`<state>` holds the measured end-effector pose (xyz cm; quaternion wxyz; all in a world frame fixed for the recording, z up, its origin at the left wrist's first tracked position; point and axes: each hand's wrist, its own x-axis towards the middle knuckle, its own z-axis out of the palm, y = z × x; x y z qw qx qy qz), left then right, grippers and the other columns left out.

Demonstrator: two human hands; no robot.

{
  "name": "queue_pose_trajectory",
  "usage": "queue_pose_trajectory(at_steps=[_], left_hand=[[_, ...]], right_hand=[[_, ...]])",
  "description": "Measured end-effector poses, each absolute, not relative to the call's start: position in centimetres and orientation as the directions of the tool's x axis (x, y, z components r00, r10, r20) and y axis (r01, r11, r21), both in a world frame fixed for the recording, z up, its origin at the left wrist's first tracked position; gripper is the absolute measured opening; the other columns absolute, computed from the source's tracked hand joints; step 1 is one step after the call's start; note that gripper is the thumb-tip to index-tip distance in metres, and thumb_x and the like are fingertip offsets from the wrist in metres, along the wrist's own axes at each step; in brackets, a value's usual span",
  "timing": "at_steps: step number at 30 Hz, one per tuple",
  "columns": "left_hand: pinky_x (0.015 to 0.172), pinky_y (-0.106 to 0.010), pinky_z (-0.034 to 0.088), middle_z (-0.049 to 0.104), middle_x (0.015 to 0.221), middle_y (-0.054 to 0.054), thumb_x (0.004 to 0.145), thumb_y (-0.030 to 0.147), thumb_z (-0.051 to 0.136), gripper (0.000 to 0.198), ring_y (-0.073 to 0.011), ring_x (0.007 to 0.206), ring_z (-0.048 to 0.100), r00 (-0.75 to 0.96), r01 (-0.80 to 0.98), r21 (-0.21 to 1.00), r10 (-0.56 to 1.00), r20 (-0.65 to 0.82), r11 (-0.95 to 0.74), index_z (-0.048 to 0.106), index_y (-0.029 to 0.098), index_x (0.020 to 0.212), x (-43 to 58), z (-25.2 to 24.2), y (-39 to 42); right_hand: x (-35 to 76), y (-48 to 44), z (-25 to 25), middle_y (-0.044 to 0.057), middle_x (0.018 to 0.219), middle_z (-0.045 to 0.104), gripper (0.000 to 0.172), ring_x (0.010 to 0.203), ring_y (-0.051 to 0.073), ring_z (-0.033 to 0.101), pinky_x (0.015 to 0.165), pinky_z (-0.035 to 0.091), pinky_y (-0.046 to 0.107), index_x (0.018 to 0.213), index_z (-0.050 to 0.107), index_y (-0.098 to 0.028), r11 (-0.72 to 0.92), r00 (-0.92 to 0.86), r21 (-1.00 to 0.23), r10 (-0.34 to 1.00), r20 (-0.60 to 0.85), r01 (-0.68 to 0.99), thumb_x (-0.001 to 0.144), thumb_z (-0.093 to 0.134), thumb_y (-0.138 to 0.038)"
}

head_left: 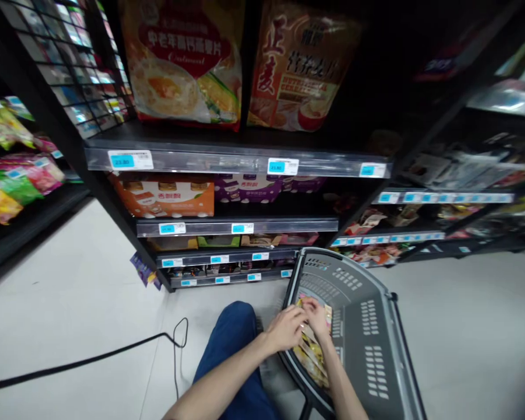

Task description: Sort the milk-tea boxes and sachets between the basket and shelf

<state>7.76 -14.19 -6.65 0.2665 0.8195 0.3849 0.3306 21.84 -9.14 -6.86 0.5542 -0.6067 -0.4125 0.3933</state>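
Note:
A grey plastic shopping basket (352, 303) with slotted walls stands on the floor in front of me, to the right of my bent knee. Inside it lie shiny yellow packets (312, 364), partly hidden by my forearms. My left hand (286, 328) reaches over the basket's left rim, its fingers curled and closed at the packets. Close against it, my right hand (315, 316) is closed too, its fingers bent inward beside a small yellow patch of packaging. What the fingertips pinch is hidden and blurred.
A black shelf unit stands ahead, holding an oatmeal bag (181, 64), a cereal bag (297, 70), an orange carton (164, 197) and purple cartons (247, 188). A black cable (114, 354) crosses the floor at left. More stocked shelves (446, 195) run to the right.

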Motion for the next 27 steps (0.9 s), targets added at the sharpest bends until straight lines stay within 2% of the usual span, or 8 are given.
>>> queue_pose_trajectory(at_steps=[3, 5, 8, 10, 12, 18, 23, 27], left_hand=[[0.104, -0.038, 0.051, 0.064, 0.129, -0.011, 0.084, 0.02, 0.068, 0.047, -0.0234, 0.121, 0.059, 0.422, 0.462, 0.73, 0.849, 0.319, -0.504, 0.06, 0.019, 0.13, 7.6, -6.1, -14.2], [0.1, -0.039, 0.053, 0.068, 0.124, -0.011, 0.08, 0.031, 0.078, 0.053, -0.0243, 0.115, 0.062, 0.46, 0.506, 0.693, 0.84, 0.287, -0.513, 0.062, 0.019, 0.129, 7.4, -5.7, -14.0], [0.096, -0.039, 0.053, 0.074, 0.108, -0.009, 0.08, 0.039, 0.08, 0.041, -0.0247, 0.108, 0.066, 0.57, 0.551, 0.598, 0.786, 0.24, -0.582, 0.071, 0.019, 0.115, 6.9, -5.3, -13.6], [0.097, -0.041, 0.051, 0.075, 0.097, -0.008, 0.086, 0.04, 0.074, 0.025, -0.0248, 0.103, 0.067, 0.641, 0.541, 0.563, 0.74, 0.204, -0.625, 0.075, 0.019, 0.099, 6.6, -5.1, -13.2], [0.098, -0.043, 0.048, 0.074, 0.09, -0.008, 0.094, 0.039, 0.064, 0.024, -0.0239, 0.097, 0.067, 0.695, 0.519, 0.548, 0.697, 0.176, -0.656, 0.075, 0.019, 0.09, 6.3, -5.0, -12.8], [0.097, -0.039, 0.044, 0.074, 0.102, -0.009, 0.104, 0.035, 0.046, 0.03, -0.0221, 0.095, 0.066, 0.71, 0.508, 0.531, 0.678, 0.187, -0.679, 0.069, 0.017, 0.112, 6.2, -4.9, -11.7], [0.094, -0.037, 0.045, 0.073, 0.095, -0.007, 0.105, 0.034, 0.04, 0.032, -0.0214, 0.091, 0.065, 0.709, 0.507, 0.519, 0.675, 0.204, -0.689, 0.067, 0.018, 0.11, 6.0, -4.7, -11.6], [0.092, -0.037, 0.044, 0.071, 0.086, -0.005, 0.107, 0.031, 0.032, 0.039, -0.0205, 0.085, 0.064, 0.724, 0.501, 0.5, 0.658, 0.205, -0.706, 0.068, 0.019, 0.098, 6.0, -4.5, -11.4]], right_hand=[[24.2, -12.2, -6.8, 0.0, 0.075, 0.062, 0.027, 0.068, 0.016, 0.06, 0.065, 0.054, 0.029, 0.079, 0.062, -0.018, -0.039, 0.496, -0.998, 0.866, -0.06, -0.052, 0.077, 0.079, -0.039], [24.8, -15.2, -7.0, -0.003, 0.069, 0.058, 0.032, 0.063, 0.016, 0.057, 0.062, 0.052, 0.029, 0.075, 0.056, -0.022, -0.012, 0.609, -0.988, 0.786, -0.106, -0.157, 0.063, 0.08, -0.041], [24.4, -18.9, -7.0, -0.003, 0.069, 0.058, 0.036, 0.063, 0.017, 0.059, 0.061, 0.053, 0.031, 0.077, 0.051, -0.025, 0.007, 0.683, -0.937, 0.687, -0.25, -0.35, 0.056, 0.076, -0.039], [23.9, -19.7, -6.8, -0.001, 0.069, 0.059, 0.031, 0.064, 0.018, 0.061, 0.062, 0.055, 0.032, 0.075, 0.051, -0.024, 0.019, 0.68, -0.879, 0.642, -0.354, -0.476, 0.055, 0.073, -0.034], [23.7, -19.4, -6.7, -0.001, 0.068, 0.06, 0.027, 0.065, 0.018, 0.062, 0.064, 0.055, 0.031, 0.074, 0.049, -0.024, 0.052, 0.667, -0.815, 0.607, -0.433, -0.577, 0.059, 0.071, -0.028], [23.7, -18.3, -6.0, -0.001, 0.076, 0.067, 0.032, 0.065, 0.013, 0.062, 0.06, 0.053, 0.023, 0.082, 0.055, -0.021, 0.157, 0.595, -0.675, 0.641, -0.486, -0.721, 0.059, 0.077, -0.014], [22.9, -18.8, -5.0, -0.001, 0.085, 0.07, 0.033, 0.066, 0.012, 0.062, 0.055, 0.05, 0.021, 0.087, 0.061, -0.021, 0.189, 0.571, -0.656, 0.697, -0.434, -0.73, 0.067, 0.085, -0.03], [22.9, -18.7, -4.9, 0.0, 0.09, 0.072, 0.036, 0.068, 0.011, 0.062, 0.053, 0.047, 0.018, 0.09, 0.067, -0.02, 0.22, 0.61, -0.666, 0.663, -0.434, -0.713, 0.068, 0.087, -0.039]])
